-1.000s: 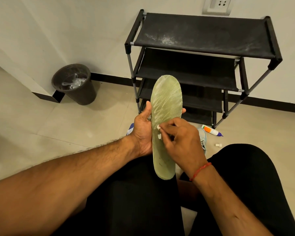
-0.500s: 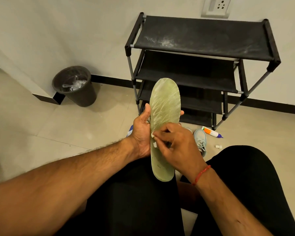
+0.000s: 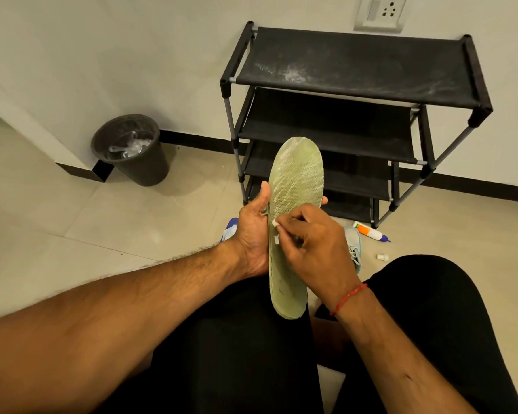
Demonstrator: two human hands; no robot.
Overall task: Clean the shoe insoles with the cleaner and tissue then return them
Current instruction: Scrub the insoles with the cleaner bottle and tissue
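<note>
A pale green insole (image 3: 295, 186) stands upright above my lap, toe end up, with streaks on its upper half. My left hand (image 3: 251, 234) grips its left edge at mid-length, fingertips showing past the right edge. My right hand (image 3: 314, 246) pinches a small wad of white tissue (image 3: 275, 224) and presses it against the insole's middle. A light grey shoe (image 3: 353, 246) lies on the floor behind my right hand, mostly hidden. The cleaner bottle (image 3: 370, 232), white with an orange label and blue tip, lies on the floor beside it, with its small white cap (image 3: 382, 257) nearby.
A black four-tier shoe rack (image 3: 362, 70) stands against the wall ahead. A dark waste bin (image 3: 132, 150) with plastic inside sits at the left by the wall corner. A blue object (image 3: 229, 231) peeks out behind my left wrist. My legs in black trousers fill the bottom.
The tissue in my right hand has shifted slightly left across the insole's middle. The insole and left hand stay almost where they were.
</note>
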